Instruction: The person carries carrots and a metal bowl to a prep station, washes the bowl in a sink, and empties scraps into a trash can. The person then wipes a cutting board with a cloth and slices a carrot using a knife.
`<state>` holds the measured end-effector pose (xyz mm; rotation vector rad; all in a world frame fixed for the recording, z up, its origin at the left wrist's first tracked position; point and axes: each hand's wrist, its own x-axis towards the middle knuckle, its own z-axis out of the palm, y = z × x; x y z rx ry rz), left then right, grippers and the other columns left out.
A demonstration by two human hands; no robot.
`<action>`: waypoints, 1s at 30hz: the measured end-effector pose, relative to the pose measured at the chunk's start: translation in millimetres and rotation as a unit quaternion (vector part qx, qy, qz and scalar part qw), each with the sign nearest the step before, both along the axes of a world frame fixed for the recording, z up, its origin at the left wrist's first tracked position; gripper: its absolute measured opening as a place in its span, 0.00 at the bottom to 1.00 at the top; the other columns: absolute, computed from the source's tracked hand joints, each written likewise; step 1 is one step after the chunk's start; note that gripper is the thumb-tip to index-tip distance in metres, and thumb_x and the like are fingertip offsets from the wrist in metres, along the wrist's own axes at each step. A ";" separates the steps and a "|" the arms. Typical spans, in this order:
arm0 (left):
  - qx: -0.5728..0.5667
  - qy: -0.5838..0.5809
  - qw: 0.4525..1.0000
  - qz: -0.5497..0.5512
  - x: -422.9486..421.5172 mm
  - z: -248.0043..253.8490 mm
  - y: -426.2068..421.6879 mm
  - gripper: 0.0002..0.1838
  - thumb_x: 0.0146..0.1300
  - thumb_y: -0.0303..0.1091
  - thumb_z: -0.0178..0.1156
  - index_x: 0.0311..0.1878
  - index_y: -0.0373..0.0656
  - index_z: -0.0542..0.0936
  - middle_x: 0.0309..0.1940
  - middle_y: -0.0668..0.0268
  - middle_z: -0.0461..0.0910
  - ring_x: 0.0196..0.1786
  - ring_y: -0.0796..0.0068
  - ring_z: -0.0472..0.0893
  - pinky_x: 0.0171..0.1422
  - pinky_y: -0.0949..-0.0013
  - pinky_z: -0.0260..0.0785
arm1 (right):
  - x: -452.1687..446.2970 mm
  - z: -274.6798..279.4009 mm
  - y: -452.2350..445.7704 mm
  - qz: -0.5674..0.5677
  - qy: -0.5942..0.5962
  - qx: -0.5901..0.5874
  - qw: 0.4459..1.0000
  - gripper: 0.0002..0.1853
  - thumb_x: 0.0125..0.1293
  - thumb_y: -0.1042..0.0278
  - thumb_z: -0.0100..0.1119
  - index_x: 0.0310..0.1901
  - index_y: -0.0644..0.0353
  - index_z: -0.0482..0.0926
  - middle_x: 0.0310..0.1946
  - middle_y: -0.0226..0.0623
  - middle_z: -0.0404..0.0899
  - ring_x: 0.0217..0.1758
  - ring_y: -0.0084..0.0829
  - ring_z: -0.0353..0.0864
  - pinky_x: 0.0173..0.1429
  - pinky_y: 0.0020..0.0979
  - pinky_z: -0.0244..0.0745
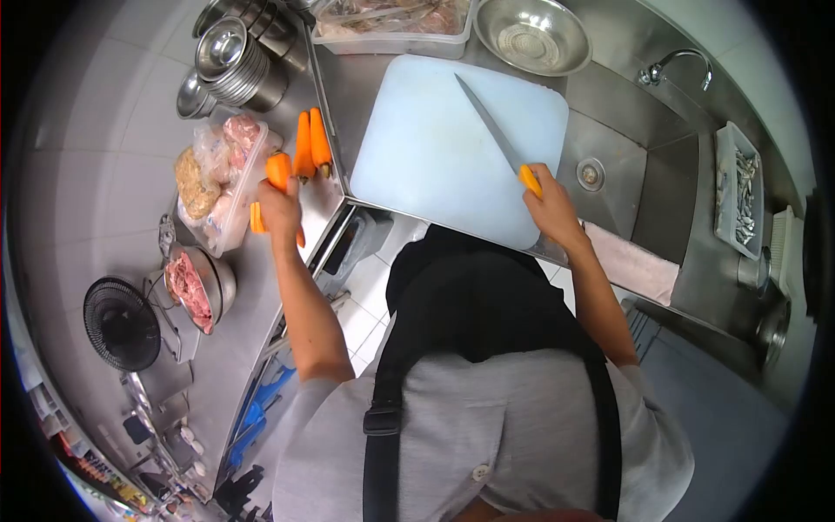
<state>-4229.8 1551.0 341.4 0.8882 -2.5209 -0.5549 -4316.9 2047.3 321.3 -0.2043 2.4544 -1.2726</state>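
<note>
My right hand (554,211) is closed round the yellow handle of a long knife (489,120). Its blade lies over the white cutting board (452,157), tip pointing to the far side. On the left counter, my left hand (279,210) has its fingers wrapped round a carrot (278,168), whose thick end shows beyond the hand. Orange carrot parts also show on both sides of this hand, partly hidden by it. Two whole carrots (303,146) lie side by side just beyond it, near the counter's edge.
Left of the carrots stands a plastic tub (241,202) of bagged food, with a metal bowl (222,277) of raw meat nearer me. A metal basin (532,35) sits behind the board. The sink (622,178) and a tray of small fish (731,196) are on the right.
</note>
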 end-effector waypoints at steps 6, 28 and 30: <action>0.158 0.104 0.981 -0.050 -4.4 -5.5 118.0 0.22 0.67 0.35 0.68 0.55 0.30 0.73 0.43 0.48 0.84 0.45 0.55 0.85 0.53 0.59 0.76 | 12.1 18.3 -18.4 0.073 0.045 -0.070 0.994 0.18 0.75 0.61 0.57 0.61 0.60 0.72 0.40 0.57 0.84 0.45 0.57 0.85 0.49 0.47 0.77; 0.022 -0.003 0.985 -0.170 -65.4 -49.3 183.1 0.32 0.64 0.40 0.69 0.64 0.28 0.72 0.55 0.39 0.79 0.59 0.41 0.79 0.64 0.50 0.71 | 50.7 8.8 30.3 -0.088 0.039 0.041 0.995 0.28 0.66 0.60 0.65 0.65 0.61 0.74 0.54 0.55 0.83 0.59 0.56 0.81 0.63 0.47 0.76; -0.014 -0.040 0.981 -0.190 -70.0 -45.2 184.0 0.32 0.63 0.39 0.70 0.64 0.27 0.72 0.51 0.40 0.78 0.56 0.38 0.77 0.64 0.47 0.70 | 69.7 14.2 71.8 -0.169 0.009 0.106 0.980 0.26 0.67 0.57 0.65 0.61 0.63 0.76 0.50 0.56 0.84 0.57 0.56 0.82 0.61 0.48 0.77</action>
